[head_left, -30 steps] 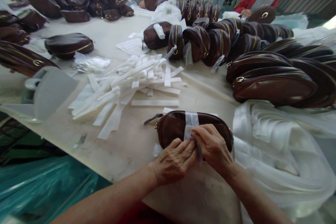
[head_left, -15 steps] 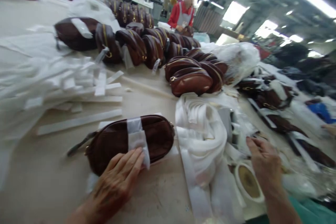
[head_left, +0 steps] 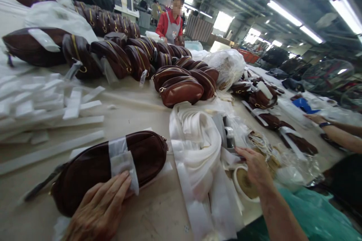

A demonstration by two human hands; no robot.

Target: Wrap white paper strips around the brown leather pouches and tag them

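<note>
A dark brown leather pouch (head_left: 85, 169) lies on the table with a white paper strip (head_left: 121, 162) wrapped round its middle. My left hand (head_left: 98, 205) rests over the strip's loose end and the pouch's near side, fingers stretched out and flat, thumb hidden. To the right, my right hand (head_left: 256, 165) has its thumb and fingers pinched together at the near end of a grey tape dispenser (head_left: 220, 128). What the fingertips hold, if anything, is too small to make out. A bundle of long white strips (head_left: 195, 150) lies between the two hands.
Several brown pouches (head_left: 181, 92) stand in rows behind. Loose white strips (head_left: 53, 101) are heaped at left. A roll (head_left: 244, 184) sits below my right hand, near green plastic (head_left: 316, 211). Another person's hand (head_left: 313, 118) reaches in at right; a person (head_left: 169, 26) stands behind.
The view has swung right, so things sit further left. My right hand stays by the tape dispenser, its fingers now close at the near end. My left hand remains on the strip and pouch.
</note>
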